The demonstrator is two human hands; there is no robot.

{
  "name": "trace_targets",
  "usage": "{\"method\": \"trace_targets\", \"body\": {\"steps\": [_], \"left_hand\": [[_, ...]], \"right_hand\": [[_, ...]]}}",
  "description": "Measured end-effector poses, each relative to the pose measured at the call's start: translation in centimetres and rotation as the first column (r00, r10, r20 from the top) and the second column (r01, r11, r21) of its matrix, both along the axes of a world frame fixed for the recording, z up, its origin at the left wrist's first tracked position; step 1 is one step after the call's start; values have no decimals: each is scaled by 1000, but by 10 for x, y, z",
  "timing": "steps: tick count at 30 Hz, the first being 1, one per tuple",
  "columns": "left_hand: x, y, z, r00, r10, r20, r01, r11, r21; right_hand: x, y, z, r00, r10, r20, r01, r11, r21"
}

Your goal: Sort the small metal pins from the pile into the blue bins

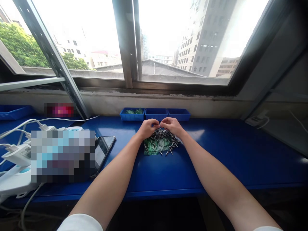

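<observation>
My left hand (149, 128) and my right hand (173, 126) meet fingertip to fingertip over a pile of small metal pieces (166, 133). These look like short thin pins, possibly rivets. Both hands are closed in a pinch; whatever sits between the fingertips is too small to make out. Green printed plastic packets (157, 146) lie under and in front of the pile, with a few loose pins on the table around them. Just beyond my hands stand three joined blue bins (156, 117); the left one has green packets inside.
A phone (106, 146) lies left of my left forearm. Farther left are a white power strip (14, 179), plugs and cables, and a blurred-out area. A blue tray (16, 112) sits at far left. Behind the blue table (216, 154) are a wall and window.
</observation>
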State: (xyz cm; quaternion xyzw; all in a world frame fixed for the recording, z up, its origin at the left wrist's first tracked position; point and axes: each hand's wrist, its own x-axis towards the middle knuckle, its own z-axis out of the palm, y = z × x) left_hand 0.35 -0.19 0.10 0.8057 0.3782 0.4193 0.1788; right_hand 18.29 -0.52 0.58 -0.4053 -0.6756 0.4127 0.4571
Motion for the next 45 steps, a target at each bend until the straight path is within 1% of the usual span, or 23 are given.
{"method": "trace_targets", "body": {"steps": [4,8,10,12,16,19,22,24,26,29,31,34,36,39,42,44,45], "left_hand": [[-2,2,-1,997,55,-54,-54,998,33],[1,-1,-1,998,32,-44,-32,999,14],[2,-1,-1,998,36,-45,-35,999,23],[2,0,-1,995,69,-65,-66,997,35],[-1,4,-4,988,121,-97,-119,992,27],[-1,5,-6,984,127,-122,-126,992,9],[-1,8,-7,976,177,-123,-175,984,28],[-3,11,-8,963,247,-110,-243,969,42],[-6,14,-10,943,317,-103,-314,948,40],[-11,19,-12,915,385,-123,-386,923,18],[-14,20,-13,901,407,-151,-411,912,8],[-15,20,-14,885,423,-193,-429,903,11],[-14,19,-14,881,420,-216,-427,904,15],[-14,20,-14,877,415,-240,-425,905,11],[-15,20,-15,874,412,-257,-426,905,3],[-15,21,-16,873,409,-267,-424,906,0],[-15,21,-16,872,408,-271,-424,906,-1]], "right_hand": [[4,2,-3,995,-49,90,42,996,73],[4,6,-6,970,-158,182,137,982,127],[2,7,-7,960,-187,207,161,977,138],[1,6,-6,970,-175,170,156,980,124],[-1,2,-3,995,-102,-15,103,992,74],[0,0,-1,995,-83,-56,86,995,51],[4,1,-1,991,-114,-76,118,991,55],[7,3,-2,979,-199,-53,203,974,100],[12,4,-3,941,-336,33,324,927,191],[21,8,-7,821,-539,187,462,820,337],[26,12,-10,746,-622,236,519,766,378],[33,19,-13,677,-687,264,575,718,392],[35,22,-15,648,-701,296,590,709,386],[35,23,-16,622,-690,371,593,724,353],[33,22,-16,591,-704,394,602,710,365],[31,21,-16,609,-695,382,567,718,403],[30,21,-16,635,-672,382,527,738,421]]}}
